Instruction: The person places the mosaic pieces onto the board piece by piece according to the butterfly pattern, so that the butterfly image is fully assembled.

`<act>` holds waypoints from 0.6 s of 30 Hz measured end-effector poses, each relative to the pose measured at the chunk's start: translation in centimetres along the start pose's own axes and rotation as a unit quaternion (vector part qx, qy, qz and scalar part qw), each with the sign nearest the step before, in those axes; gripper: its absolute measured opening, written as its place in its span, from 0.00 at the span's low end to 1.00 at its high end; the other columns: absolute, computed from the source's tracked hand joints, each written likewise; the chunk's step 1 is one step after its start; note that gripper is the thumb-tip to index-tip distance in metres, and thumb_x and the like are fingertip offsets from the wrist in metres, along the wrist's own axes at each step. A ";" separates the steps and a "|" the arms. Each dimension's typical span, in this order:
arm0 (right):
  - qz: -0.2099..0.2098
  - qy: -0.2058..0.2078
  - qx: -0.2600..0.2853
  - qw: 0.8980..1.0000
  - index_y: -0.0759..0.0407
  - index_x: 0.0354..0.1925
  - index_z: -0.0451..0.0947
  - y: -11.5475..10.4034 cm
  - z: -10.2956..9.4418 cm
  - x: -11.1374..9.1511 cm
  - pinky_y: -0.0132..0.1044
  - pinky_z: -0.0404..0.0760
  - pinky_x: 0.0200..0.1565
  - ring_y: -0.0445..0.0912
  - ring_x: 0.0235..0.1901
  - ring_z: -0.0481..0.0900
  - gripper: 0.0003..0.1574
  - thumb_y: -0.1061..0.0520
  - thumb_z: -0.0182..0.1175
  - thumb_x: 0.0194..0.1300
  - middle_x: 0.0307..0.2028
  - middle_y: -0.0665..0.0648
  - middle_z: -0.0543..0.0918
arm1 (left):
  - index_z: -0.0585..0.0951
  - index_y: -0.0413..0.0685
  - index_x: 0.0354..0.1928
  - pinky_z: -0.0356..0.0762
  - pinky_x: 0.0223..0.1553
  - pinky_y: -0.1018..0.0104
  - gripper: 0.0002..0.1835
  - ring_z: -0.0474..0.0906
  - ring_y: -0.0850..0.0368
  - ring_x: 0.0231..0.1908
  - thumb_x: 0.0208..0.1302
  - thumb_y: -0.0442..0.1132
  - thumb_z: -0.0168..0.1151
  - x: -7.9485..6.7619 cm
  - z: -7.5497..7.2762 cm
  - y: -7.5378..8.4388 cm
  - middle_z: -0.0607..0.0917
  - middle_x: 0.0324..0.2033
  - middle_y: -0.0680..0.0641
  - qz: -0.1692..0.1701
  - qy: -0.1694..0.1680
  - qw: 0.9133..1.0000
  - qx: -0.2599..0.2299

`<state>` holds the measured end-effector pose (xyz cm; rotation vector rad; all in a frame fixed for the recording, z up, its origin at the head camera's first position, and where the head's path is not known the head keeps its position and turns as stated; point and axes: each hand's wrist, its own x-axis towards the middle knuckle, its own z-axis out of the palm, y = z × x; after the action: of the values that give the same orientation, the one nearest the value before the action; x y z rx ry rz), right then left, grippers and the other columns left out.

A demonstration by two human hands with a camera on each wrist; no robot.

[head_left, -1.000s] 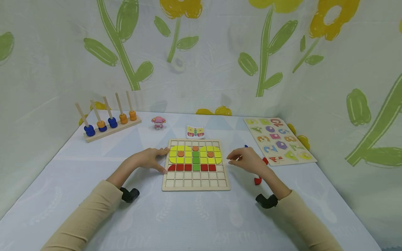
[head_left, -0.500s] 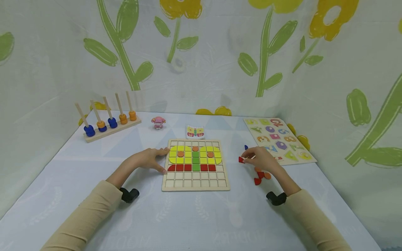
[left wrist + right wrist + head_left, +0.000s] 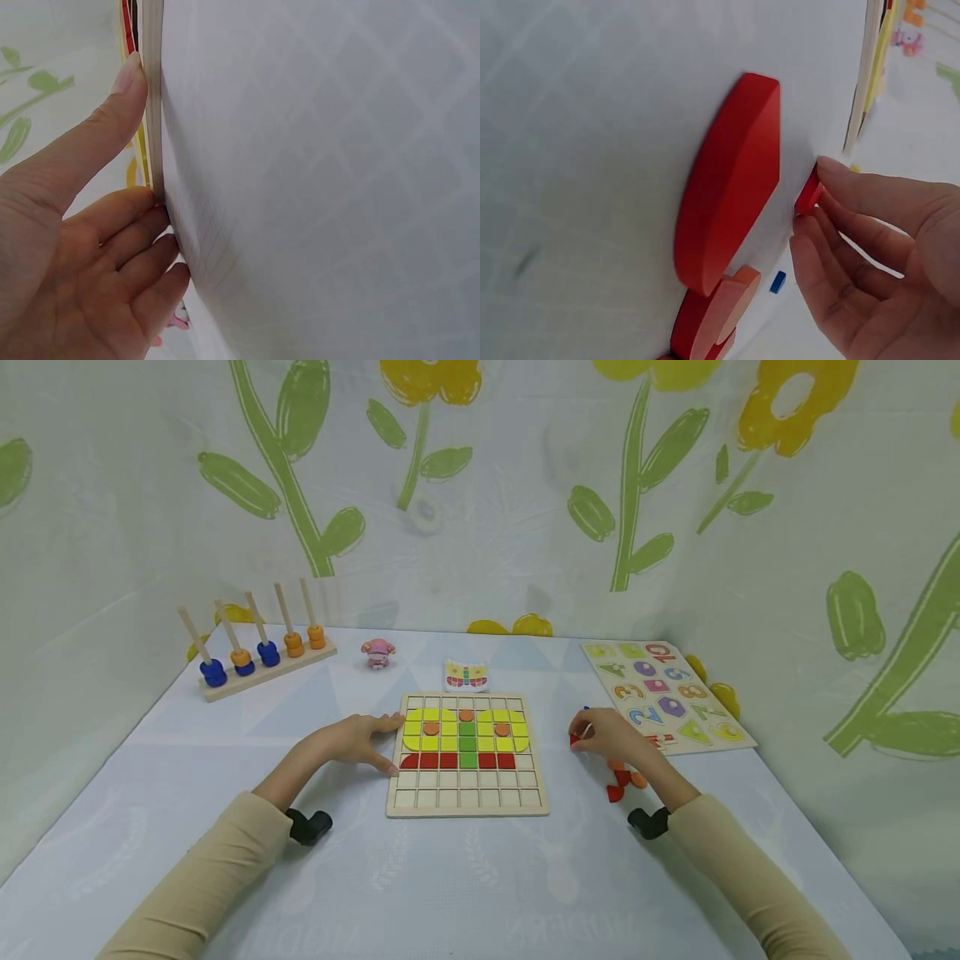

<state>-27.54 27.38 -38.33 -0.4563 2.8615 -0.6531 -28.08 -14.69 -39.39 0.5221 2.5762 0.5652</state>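
Note:
My left hand (image 3: pixel 348 739) touches the left edge of a wooden grid board (image 3: pixel 427 798), its thumb at the front corner of the pattern and its other fingers along the side. Yellow, orange, green and red tiles fill the board's upper rows; the two lowest rows are bare wood. Right of the board, my right hand (image 3: pixel 611 735) pinches a small red tile (image 3: pixel 808 193) between thumb and fingers, close over the table. Nearer the wrist lie loose red tiles (image 3: pixel 615 793) and an orange disc (image 3: pixel 638 780). A blue piece (image 3: pixel 778 282) shows beyond them in the right wrist view.
A pattern card (image 3: pixel 467 676) stands behind the board. At the back left are a peg abacus (image 3: pixel 272 668) and a pink figurine (image 3: pixel 378 652). A number puzzle board (image 3: pixel 678 727) lies at the right, just beyond my right hand.
My right hand has moved from the grid board's right edge out to the loose tiles and taken hold of a red one. The left hand stays at the board's edge.

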 end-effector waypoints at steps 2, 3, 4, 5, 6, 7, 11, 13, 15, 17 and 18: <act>0.004 -0.002 0.000 1.000 0.62 0.40 0.79 0.0 0.0 0.1 0.39 0.81 0.39 0.48 0.35 0.78 0.11 0.62 0.69 0.58 0.34 0.55 0.81 | 0.57 0.48 0.74 0.54 0.65 0.36 0.54 0.49 0.35 0.71 0.49 0.57 0.74 0.0 0.0 0.0 0.56 0.72 0.36 0.002 0.000 1.000 0.001; 0.006 -0.001 0.002 1.000 0.62 0.39 0.78 0.0 0.1 0.1 0.38 0.80 0.39 0.48 0.35 0.77 0.11 0.63 0.69 0.58 0.34 0.54 0.80 | 0.57 0.48 0.74 0.53 0.65 0.36 0.54 0.49 0.35 0.71 0.49 0.57 0.74 0.0 0.0 0.0 0.56 0.72 0.36 0.002 0.000 1.000 0.001; 0.007 0.001 0.003 1.000 0.62 0.39 0.78 0.0 0.1 0.1 0.38 0.80 0.38 0.47 0.34 0.77 0.11 0.63 0.69 0.57 0.33 0.54 0.80 | 0.57 0.48 0.74 0.53 0.65 0.36 0.54 0.49 0.35 0.71 0.49 0.57 0.74 -0.1 0.0 0.1 0.56 0.72 0.36 0.003 0.001 1.000 0.001; 0.006 0.005 0.005 1.000 0.62 0.38 0.77 0.0 0.1 0.1 0.37 0.80 0.37 0.47 0.33 0.76 0.12 0.63 0.69 0.57 0.32 0.54 0.80 | 0.57 0.48 0.74 0.53 0.65 0.36 0.54 0.49 0.35 0.71 0.49 0.57 0.74 -0.1 0.0 0.1 0.56 0.71 0.36 0.003 0.001 1.000 0.001; 0.004 0.009 0.008 1.000 0.62 0.38 0.76 0.0 0.1 0.1 0.37 0.79 0.37 0.47 0.33 0.76 0.13 0.64 0.69 0.57 0.32 0.54 0.80 | 0.57 0.48 0.74 0.53 0.65 0.36 0.54 0.49 0.35 0.71 0.49 0.57 0.74 -0.1 -0.1 0.1 0.56 0.71 0.36 0.004 0.001 1.000 0.001; 0.002 0.015 0.013 1.000 0.62 0.37 0.75 0.0 0.1 0.0 0.37 0.79 0.36 0.47 0.32 0.76 0.13 0.64 0.70 0.56 0.31 0.54 0.80 | 0.57 0.48 0.74 0.53 0.65 0.36 0.54 0.49 0.35 0.71 0.49 0.56 0.74 -0.2 -0.1 0.1 0.56 0.71 0.35 0.004 0.001 1.000 0.001; -0.006 0.037 0.027 0.999 0.60 0.35 0.77 0.0 0.2 -0.1 0.37 0.79 0.36 0.47 0.32 0.77 0.11 0.63 0.70 0.56 0.31 0.52 0.82 | 0.57 0.47 0.74 0.53 0.65 0.36 0.54 0.49 0.35 0.71 0.50 0.56 0.74 -0.3 -0.1 0.2 0.56 0.71 0.35 0.005 0.002 1.000 0.002; -0.009 0.043 0.031 0.999 0.59 0.35 0.80 -0.2 0.1 -0.3 0.38 0.81 0.38 0.46 0.33 0.78 0.08 0.64 0.70 0.57 0.31 0.52 0.83 | 0.57 0.47 0.74 0.53 0.65 0.36 0.53 0.49 0.35 0.71 0.50 0.56 0.74 -0.3 -0.1 0.2 0.56 0.71 0.35 0.006 0.003 1.000 0.003; -0.017 0.044 0.034 0.998 0.59 0.36 0.81 -0.3 0.0 -0.4 0.40 0.82 0.40 0.46 0.34 0.79 0.07 0.64 0.68 0.58 0.32 0.52 0.83 | 0.57 0.47 0.74 0.54 0.65 0.36 0.53 0.49 0.35 0.70 0.50 0.55 0.74 -0.3 -0.1 0.2 0.56 0.71 0.35 0.006 0.004 1.000 0.003; -0.027 0.045 0.038 0.998 0.59 0.37 0.82 -0.6 0.0 -0.4 0.41 0.82 0.42 0.46 0.35 0.80 0.06 0.65 0.67 0.59 0.33 0.52 0.84 | 0.57 0.47 0.74 0.54 0.65 0.37 0.53 0.49 0.35 0.71 0.50 0.55 0.74 -0.3 -0.1 0.2 0.56 0.71 0.35 0.006 0.004 1.000 0.003; -0.032 0.046 0.043 0.998 0.60 0.37 0.83 -0.7 0.0 -0.5 0.41 0.82 0.42 0.46 0.35 0.80 0.06 0.65 0.67 0.59 0.33 0.52 0.84 | 0.57 0.47 0.74 0.53 0.65 0.37 0.53 0.49 0.35 0.71 0.50 0.55 0.74 -0.3 -0.1 0.2 0.56 0.71 0.35 0.005 0.003 1.000 0.002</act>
<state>-26.92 26.94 -37.95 -0.5202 2.9008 -0.8248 -27.79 -14.68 -39.04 0.5361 2.5832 0.5660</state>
